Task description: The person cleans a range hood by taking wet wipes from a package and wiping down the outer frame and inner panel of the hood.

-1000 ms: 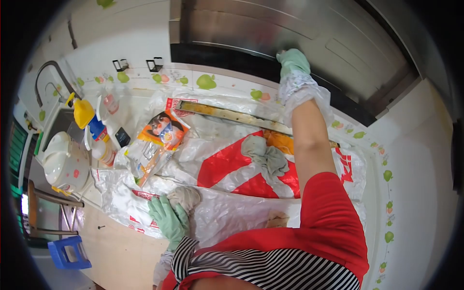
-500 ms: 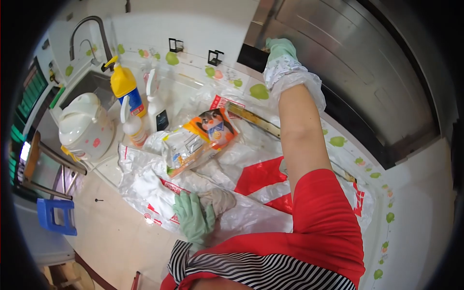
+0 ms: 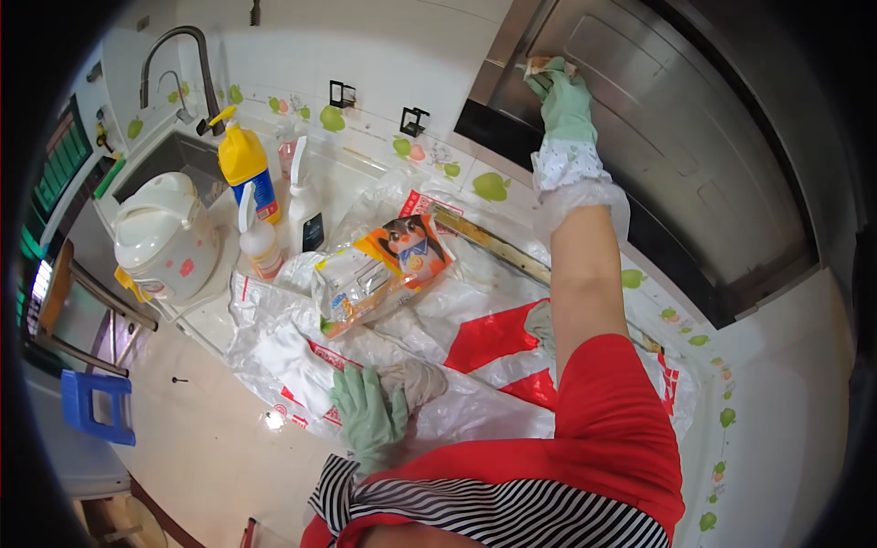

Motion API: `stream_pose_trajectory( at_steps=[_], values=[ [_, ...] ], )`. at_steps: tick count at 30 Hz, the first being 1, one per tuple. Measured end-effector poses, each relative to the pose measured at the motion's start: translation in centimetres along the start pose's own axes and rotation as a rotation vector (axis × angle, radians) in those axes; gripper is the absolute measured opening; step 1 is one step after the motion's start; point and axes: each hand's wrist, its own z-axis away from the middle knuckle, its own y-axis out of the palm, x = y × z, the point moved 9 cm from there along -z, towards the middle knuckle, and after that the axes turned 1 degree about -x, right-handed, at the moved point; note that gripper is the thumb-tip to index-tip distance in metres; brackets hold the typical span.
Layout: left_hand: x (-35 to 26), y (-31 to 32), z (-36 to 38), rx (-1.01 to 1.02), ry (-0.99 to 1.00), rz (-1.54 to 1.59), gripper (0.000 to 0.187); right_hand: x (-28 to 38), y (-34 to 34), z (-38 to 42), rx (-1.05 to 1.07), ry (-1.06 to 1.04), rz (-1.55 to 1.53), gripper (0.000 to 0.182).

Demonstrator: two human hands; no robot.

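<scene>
My right hand (image 3: 563, 99), in a green glove with a patterned cuff, presses a brownish cloth (image 3: 551, 67) against the steel range hood (image 3: 658, 119). My left hand (image 3: 366, 411), gloved in green too, lies with its fingers spread on the plastic-covered counter. Right beside it sits a crumpled greyish cloth (image 3: 416, 382). Farther back on the plastic sheeting (image 3: 493, 336) is an orange and white wipes packet (image 3: 388, 274). A long, stained metal strip (image 3: 489, 242) lies behind the packet, partly hidden by my right arm.
A yellow pump bottle (image 3: 245, 164), white spray bottles (image 3: 304, 205) and a white rice cooker (image 3: 166, 236) stand at the left near the sink (image 3: 187, 164). A blue stool (image 3: 99, 406) is on the floor. Black hooks (image 3: 342, 94) stick out from the tiled wall.
My right hand has moved from the hood's lower left edge up and right onto its steel face, with the cloth. My left hand has stayed in place. The view has shifted slightly.
</scene>
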Motion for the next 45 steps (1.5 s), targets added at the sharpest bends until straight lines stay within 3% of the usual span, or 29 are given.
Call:
stream_pose_trajectory(
  at_steps=[6, 9, 10, 12, 15, 16, 17, 19, 22, 25, 28, 35, 36, 40, 45],
  values=[
    [-0.9, -1.6, -0.2, -0.071, 0.08, 0.065, 0.062, 6.5, 1.8, 7.9, 0.36, 0.136, -0.211, 0.018],
    [-1.1, -2.3, -0.2, -0.077, 0.083, 0.084, 0.061, 5.9, 1.3, 9.6, 0.434, 0.165, 0.102, 0.023],
    [-1.1, -2.8, -0.1, -0.063, 0.053, 0.104, 0.061, 7.1, 4.3, 12.7, 0.545, 0.26, 0.035, 0.024],
    [-1.0, -3.0, -0.6, -0.044, 0.015, 0.111, 0.061, 11.1, 8.5, 18.0, 0.703, 0.286, 0.179, 0.026],
    [-0.8, -2.7, -0.6, -0.016, 0.001, 0.101, 0.062, 7.6, 9.0, 21.3, 0.835, 0.431, 0.601, 0.025],
    [-0.7, -2.6, -0.6, -0.02, 0.001, 0.101, 0.062, 5.9, 9.7, 23.3, 1.029, 0.567, 0.664, 0.028],
    [-0.6, -2.5, -0.5, -0.024, 0.002, 0.103, 0.062, 4.9, 9.8, 24.7, 1.0, 0.593, 0.757, 0.026],
    [-0.5, -2.5, -0.5, -0.033, 0.0, 0.105, 0.061, 1.2, 8.7, 27.8, 1.205, 0.665, 0.892, 0.028],
    [-0.5, -2.7, -0.4, -0.039, 0.007, 0.114, 0.061, 1.7, 7.8, 30.7, 1.438, 0.499, 1.815, 0.03],
    [-0.6, -3.2, -0.6, -0.061, 0.005, 0.156, 0.062, 0.7, 5.8, 29.9, 1.153, 0.726, 1.392, 0.03],
    [0.0, -3.3, -0.4, -0.107, 0.002, 0.211, 0.062, 0.7, 6.8, 30.6, 1.025, 0.745, 1.139, 0.022],
    [1.1, -4.3, -0.6, -0.175, 0.082, 0.332, 0.057, -1.0, 9.0, 40.9, 1.045, 1.155, 1.136, 0.014],
    [1.1, -5.2, -1.2, -0.195, 0.099, 0.352, 0.057, -0.7, 8.6, 41.9, 0.897, 1.24, 1.072, 0.017],
    [-0.1, -8.3, -6.5, -0.229, 0.206, 0.167, 0.064, -1.2, 7.1, 44.3, 0.908, 1.188, 0.947, 0.025],
    [0.5, -3.9, -12.9, -0.165, 0.312, -0.076, 0.067, 3.2, 3.0, 46.4, 0.73, 1.223, 0.938, 0.027]
  ],
)
